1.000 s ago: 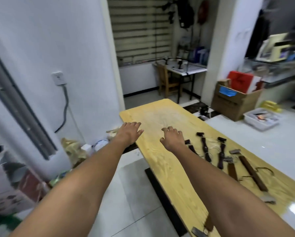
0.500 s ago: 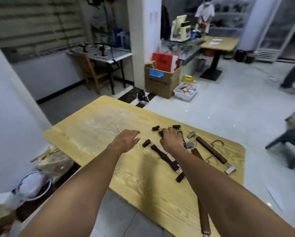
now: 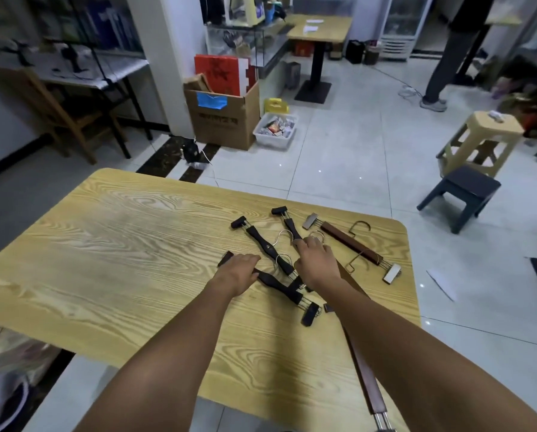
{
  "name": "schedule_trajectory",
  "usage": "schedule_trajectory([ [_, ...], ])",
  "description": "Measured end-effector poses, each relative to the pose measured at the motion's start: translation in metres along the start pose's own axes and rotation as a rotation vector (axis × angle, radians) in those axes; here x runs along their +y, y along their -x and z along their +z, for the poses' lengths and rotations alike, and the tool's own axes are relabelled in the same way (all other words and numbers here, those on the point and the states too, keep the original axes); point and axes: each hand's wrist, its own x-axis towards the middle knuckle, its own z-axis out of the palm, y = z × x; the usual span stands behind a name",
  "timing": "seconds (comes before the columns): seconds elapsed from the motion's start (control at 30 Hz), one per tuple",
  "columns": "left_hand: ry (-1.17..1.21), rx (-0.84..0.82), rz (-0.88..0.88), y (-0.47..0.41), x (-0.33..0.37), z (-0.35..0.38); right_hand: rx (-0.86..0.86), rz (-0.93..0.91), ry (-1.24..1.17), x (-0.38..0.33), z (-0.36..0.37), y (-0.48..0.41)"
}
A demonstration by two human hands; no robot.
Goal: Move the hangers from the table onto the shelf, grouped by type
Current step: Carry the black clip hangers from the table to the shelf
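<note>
Hangers (image 3: 266, 248): three black, two brown

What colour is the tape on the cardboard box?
The tape is blue; the head view shows it.

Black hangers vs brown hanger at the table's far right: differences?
Black hangers have dark bars and black clips; brown hanger has a reddish-brown bar and silvery clips. Black hangers' bars are waisted; brown hanger's is straight. Black hangers lie crossed; brown hanger lies beside them. Both have metal hooks and end clips.

Wearer's two forearms, ending in left hand (image 3: 239, 271) and right hand (image 3: 315, 264): bare along their whole visible length.
</note>
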Motion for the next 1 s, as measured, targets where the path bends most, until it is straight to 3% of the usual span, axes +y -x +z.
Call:
schedule_trajectory([
  [0.27, -0.039, -0.07, 0.045, -0.037, -0.016, 0.037, -0.041, 0.006, -0.023, 0.007, 0.038, -0.028],
  [0.5, -0.225, -0.148, 0.107, -0.07, -0.029, 0.067, -0.054, -0.005, -0.038, 0.017, 0.056, -0.058],
  [0.67, -0.354, -0.055, 0.164, -0.081, -0.033, 0.07, -0.087, 0.005, -0.026, 0.022, 0.063, -0.069],
  [1.0, -0.378, -0.087, 0.199, -0.096, -0.031, 0.067, -0.086, 0.045, 0.103, 0.019, 0.061, -0.08],
])
